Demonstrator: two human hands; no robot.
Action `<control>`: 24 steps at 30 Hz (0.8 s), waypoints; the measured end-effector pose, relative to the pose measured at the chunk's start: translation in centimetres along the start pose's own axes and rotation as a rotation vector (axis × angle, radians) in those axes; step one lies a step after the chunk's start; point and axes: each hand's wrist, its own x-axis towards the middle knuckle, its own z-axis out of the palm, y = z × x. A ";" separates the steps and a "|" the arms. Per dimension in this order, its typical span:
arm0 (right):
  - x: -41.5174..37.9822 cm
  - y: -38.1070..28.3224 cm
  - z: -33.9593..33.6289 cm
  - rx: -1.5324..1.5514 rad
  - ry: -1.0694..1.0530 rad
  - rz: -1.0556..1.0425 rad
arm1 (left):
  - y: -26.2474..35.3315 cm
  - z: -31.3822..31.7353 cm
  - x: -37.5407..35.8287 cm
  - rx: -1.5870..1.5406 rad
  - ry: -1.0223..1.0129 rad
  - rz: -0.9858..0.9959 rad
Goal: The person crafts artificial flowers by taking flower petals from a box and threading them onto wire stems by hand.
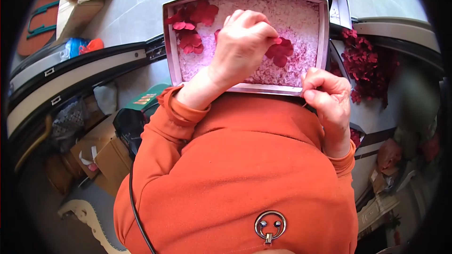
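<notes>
A shallow box [323,33] with pale sides rests on my lap, its bottom covered in pink and white flakes. Over it, my left hand [245,42] is closed in a pinch on a dark red artificial flower [281,52]. More red artificial flowers [192,21] lie in the box's left part, and my left hand partly hides the middle. At the near right corner, my right hand [328,96] has thumb and forefinger pressed together. Something thin shows at its fingertips, too small to name.
To the right hangs a thick bunch of dark red flowers [362,66]. Another pale box [341,4] stands beyond my knee. Cardboard boxes [108,155] and a bag [106,98] are at the left. A black cable [133,197] runs down my left side.
</notes>
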 end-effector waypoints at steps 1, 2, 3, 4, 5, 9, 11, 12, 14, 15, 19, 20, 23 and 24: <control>0.2 -0.1 0.1 -0.056 0.039 -0.001 | 0.7 -0.5 -0.4 -0.427 0.014 -0.292; 0.4 -0.3 0.2 -0.112 0.076 -0.002 | 1.1 -0.9 -0.7 -0.850 0.031 -0.587; 0.6 -0.4 0.5 -0.107 0.074 0.002 | 0.9 -1.3 -1.1 -1.159 0.042 -0.661; 1.0 -0.5 0.8 -0.142 0.089 -0.047 | 1.0 -1.5 -1.5 -1.155 0.041 -0.667; 1.3 -0.4 1.2 -0.176 0.104 -0.097 | 1.0 -1.7 -1.9 -1.532 -0.012 -0.793; 2.2 0.3 2.6 -0.207 0.144 -0.214 | 2.3 -1.4 -3.5 -2.164 -0.195 -0.976; 2.3 0.5 3.0 -0.319 0.161 -0.334 | 3.0 -0.7 -3.8 -2.415 -0.190 -0.955; 2.4 0.6 3.2 -0.378 0.170 -0.393 | 3.1 -0.6 -3.9 -2.416 -0.191 -0.958; 2.4 1.1 3.3 -0.423 0.173 -0.457 | 3.2 -0.3 -4.2 -2.486 -0.208 -0.931; 2.3 1.2 3.4 -0.438 0.195 -0.476 | 3.2 -0.3 -4.3 -2.468 -0.224 -0.925; 2.2 1.4 3.8 -0.526 0.220 -0.567 | 3.2 -0.3 -4.4 -2.464 -0.235 -0.924; 2.3 1.4 3.8 -0.528 0.219 -0.568 | 3.3 -0.3 -4.5 -2.455 -0.230 -0.924; 2.3 1.3 3.8 -0.572 0.222 -0.606 | 3.5 -0.4 -4.4 -2.438 -0.225 -0.929; 2.3 1.3 3.8 -0.578 0.217 -0.602 | 3.5 -0.5 -4.4 -2.429 -0.230 -0.934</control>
